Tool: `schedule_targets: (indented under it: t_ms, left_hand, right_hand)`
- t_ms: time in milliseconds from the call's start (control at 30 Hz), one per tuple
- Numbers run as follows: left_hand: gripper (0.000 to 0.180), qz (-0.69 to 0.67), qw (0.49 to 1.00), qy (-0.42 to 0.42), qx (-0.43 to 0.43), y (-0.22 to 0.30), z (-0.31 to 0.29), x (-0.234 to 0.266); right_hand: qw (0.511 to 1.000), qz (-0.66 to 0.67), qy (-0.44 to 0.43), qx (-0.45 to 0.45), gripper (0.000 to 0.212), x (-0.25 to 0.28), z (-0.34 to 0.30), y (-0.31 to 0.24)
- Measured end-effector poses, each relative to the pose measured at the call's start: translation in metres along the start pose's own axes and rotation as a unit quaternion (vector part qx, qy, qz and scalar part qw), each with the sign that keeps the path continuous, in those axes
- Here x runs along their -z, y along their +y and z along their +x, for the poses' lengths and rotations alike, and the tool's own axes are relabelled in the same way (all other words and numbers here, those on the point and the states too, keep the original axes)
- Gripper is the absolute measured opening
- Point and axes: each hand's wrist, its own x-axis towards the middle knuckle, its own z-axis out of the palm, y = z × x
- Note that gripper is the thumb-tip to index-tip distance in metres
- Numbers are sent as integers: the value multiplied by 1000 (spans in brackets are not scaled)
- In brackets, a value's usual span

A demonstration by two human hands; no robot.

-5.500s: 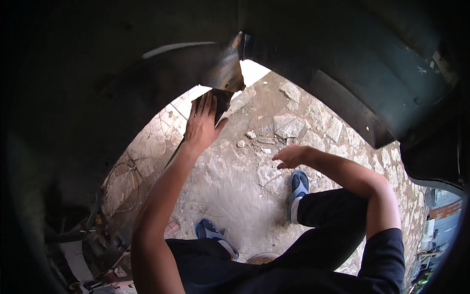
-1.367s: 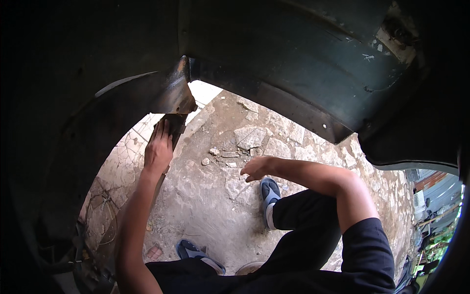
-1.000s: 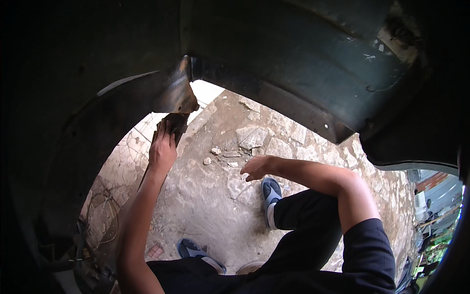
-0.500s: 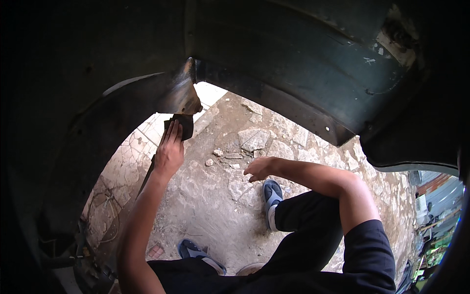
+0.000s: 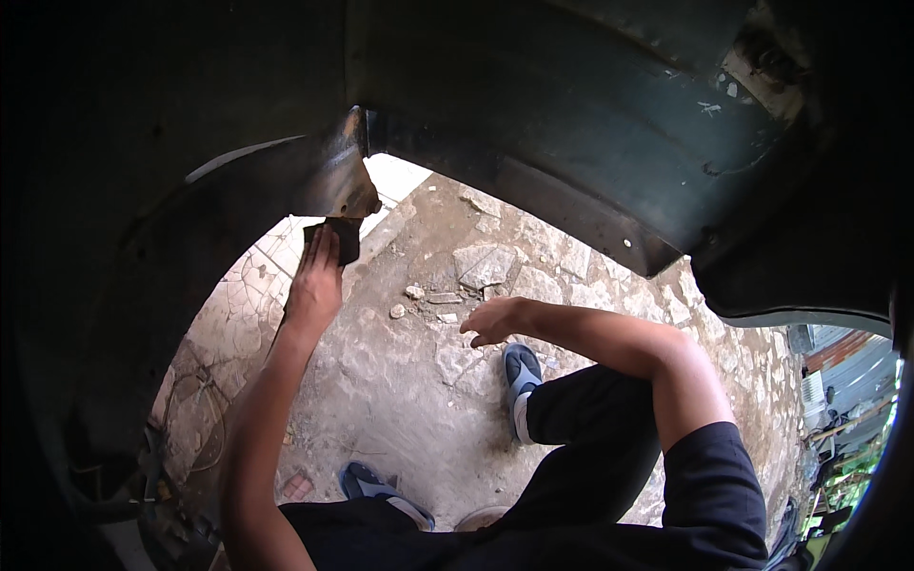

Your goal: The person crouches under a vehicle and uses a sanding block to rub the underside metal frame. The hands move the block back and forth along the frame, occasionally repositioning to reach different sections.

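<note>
My left hand (image 5: 316, 285) reaches up to the lower edge of a dark metal panel (image 5: 333, 186), which has a worn, brownish corner. Its fingers lie close together, pressed on a thin black sheet (image 5: 348, 240) just under that corner; whether the sheet is sandpaper or a cloth I cannot make out. The thumb is mostly hidden. My right hand (image 5: 491, 321) hangs over the stony ground with bent, slightly spread fingers and holds nothing.
A large dark green metal shell (image 5: 571, 124) curves overhead, with a lower rim (image 5: 581, 209) running to the right. Below lie broken paving stones (image 5: 486, 266) and pale cracked tiles (image 5: 243, 305). Corrugated sheets (image 5: 843, 357) and clutter stand at the far right. My sandalled feet (image 5: 522, 376) rest on the ground.
The whole view has shifted slightly, so the panel, ground and both hands appear a little further left. My left hand stays on the black sheet under the corner; my right hand still hangs free.
</note>
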Motion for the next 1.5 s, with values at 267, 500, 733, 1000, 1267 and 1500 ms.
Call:
schedule_targets:
  t_ms: [267,500,733,1000,1267,1500]
  left_hand:
    - [59,-5,999,19,-45,1,0,1]
    - [55,-1,999,-17,-41,12,8,6]
    - [54,-2,999,18,-40,5,1,-5]
    - [48,29,996,45,-65,-5,0,-5]
    - [51,-9,999,39,14,-5,0,-3]
    - [46,-6,999,26,29,8,6,-3]
  right_hand:
    - [1000,2,28,9,52,-7,4,8]
    - [1000,-2,-1,6,54,-5,1,10]
    - [1000,10,14,10,57,-2,7,16]
    - [999,15,39,1,53,1,-5,14]
    - [999,-1,36,28,53,4,5,7]
    - [1000,-3,14,-6,54,6,2,7]
